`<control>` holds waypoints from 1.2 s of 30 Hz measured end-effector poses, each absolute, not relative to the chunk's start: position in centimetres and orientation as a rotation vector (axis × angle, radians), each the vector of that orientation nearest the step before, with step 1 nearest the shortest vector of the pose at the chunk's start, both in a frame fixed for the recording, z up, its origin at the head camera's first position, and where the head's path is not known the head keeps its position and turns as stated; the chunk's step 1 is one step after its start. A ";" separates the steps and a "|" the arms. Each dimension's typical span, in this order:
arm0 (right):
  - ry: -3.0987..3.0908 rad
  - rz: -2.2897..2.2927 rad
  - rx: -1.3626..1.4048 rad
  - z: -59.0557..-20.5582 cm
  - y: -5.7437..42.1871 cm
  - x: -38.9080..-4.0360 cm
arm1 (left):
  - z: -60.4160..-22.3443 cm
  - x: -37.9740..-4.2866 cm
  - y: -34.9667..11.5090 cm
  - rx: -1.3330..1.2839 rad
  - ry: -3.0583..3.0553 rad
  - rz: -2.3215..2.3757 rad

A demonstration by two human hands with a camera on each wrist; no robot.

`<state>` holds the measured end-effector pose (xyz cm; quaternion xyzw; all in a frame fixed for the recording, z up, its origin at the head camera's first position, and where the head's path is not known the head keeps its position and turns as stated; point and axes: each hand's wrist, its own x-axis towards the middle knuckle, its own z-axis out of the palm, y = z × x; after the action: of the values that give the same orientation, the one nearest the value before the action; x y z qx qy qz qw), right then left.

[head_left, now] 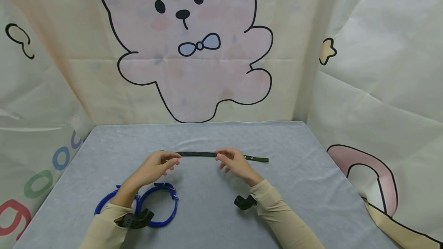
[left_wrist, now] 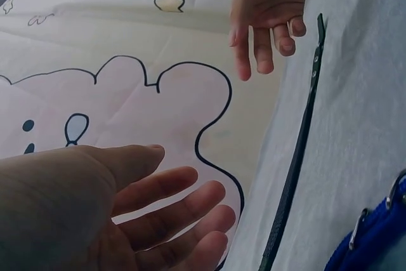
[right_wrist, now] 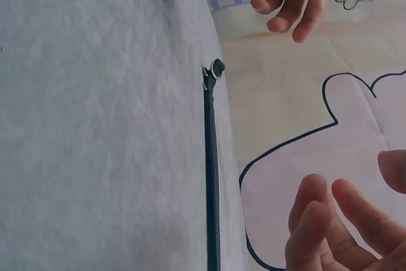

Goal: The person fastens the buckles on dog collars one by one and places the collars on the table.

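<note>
A dark green strap (head_left: 199, 154) lies stretched out across the cloth, with eyelets near its right end. In the right wrist view its other end carries a metal ring or buckle (right_wrist: 216, 70). My left hand (head_left: 155, 166) hovers near the strap's left part, fingers loosely bent and holding nothing. My right hand (head_left: 238, 164) is over the strap's right part, also loosely bent and holding nothing. Both wrist views show the hands apart from the strap. Two blue buckled collars, a right one (head_left: 176, 206) and a left one (head_left: 104, 201), lie near my left forearm, which partly hides them.
A grey cloth (head_left: 297, 203) covers the table. Printed curtains stand behind (head_left: 221, 80) and at both sides of it. Each wrist wears a black camera mount, the left one (head_left: 136, 219) close above the blue collars.
</note>
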<state>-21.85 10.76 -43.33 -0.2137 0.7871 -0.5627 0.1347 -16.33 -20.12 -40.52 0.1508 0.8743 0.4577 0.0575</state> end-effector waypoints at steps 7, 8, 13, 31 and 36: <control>2.305 -1.657 -0.556 -43.3 11.7 -22.2 | -41.0 -17.1 -19.0 0.444 2.651 1.473; 2.307 -1.657 -0.548 -43.3 11.9 -22.2 | -41.1 -17.2 -18.9 0.437 2.654 1.491; 2.312 -1.673 -0.513 -43.3 12.7 -22.5 | -41.6 -17.9 -18.2 0.376 2.656 1.598; 2.357 -1.736 -0.430 -42.8 14.7 -23.8 | -42.4 -19.2 -17.5 0.060 2.696 1.882; 2.398 -1.735 -0.400 -43.0 15.8 -24.1 | -42.6 -19.5 -18.0 -0.041 2.708 1.878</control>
<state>-24.09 15.79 -42.97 -0.1334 0.8005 -0.5791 0.0774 -19.47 -18.03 -42.62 -0.0124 0.8191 0.5683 -0.0770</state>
